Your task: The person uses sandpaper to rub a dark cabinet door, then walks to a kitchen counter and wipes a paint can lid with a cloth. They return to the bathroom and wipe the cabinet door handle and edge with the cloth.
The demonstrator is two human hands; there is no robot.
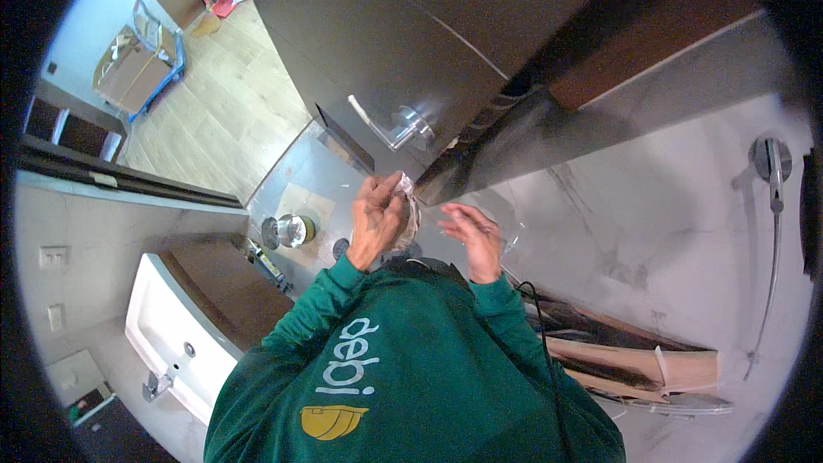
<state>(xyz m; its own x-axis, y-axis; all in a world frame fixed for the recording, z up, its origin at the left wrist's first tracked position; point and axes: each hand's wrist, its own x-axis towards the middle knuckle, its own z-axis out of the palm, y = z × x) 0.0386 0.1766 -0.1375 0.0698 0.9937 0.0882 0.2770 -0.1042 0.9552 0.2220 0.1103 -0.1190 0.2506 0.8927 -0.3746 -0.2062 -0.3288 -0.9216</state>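
Note:
In front of my chest, my left hand (pixel 380 216) is closed on a crumpled, pale, shiny piece of material (pixel 409 216). Whether it is cloth or plastic I cannot tell. Just to its right, my right hand (pixel 473 236) is held up with bent fingers slightly apart and nothing visible in them. A chrome lever handle (pixel 396 131) sits on a dark door (pixel 411 43) just beyond my left hand. Green sleeves cover both forearms.
At the left is a white washbasin (pixel 171 313) above a brown cabinet (pixel 227 279). A shiny round container (pixel 294 230) and a tube-like tool (pixel 268 263) are on the floor nearby. Wooden boards (pixel 626 360) lie at the right, below a shower hose (pixel 776 266). A cardboard box (pixel 133 73) stands on a blue trolley (pixel 176 69).

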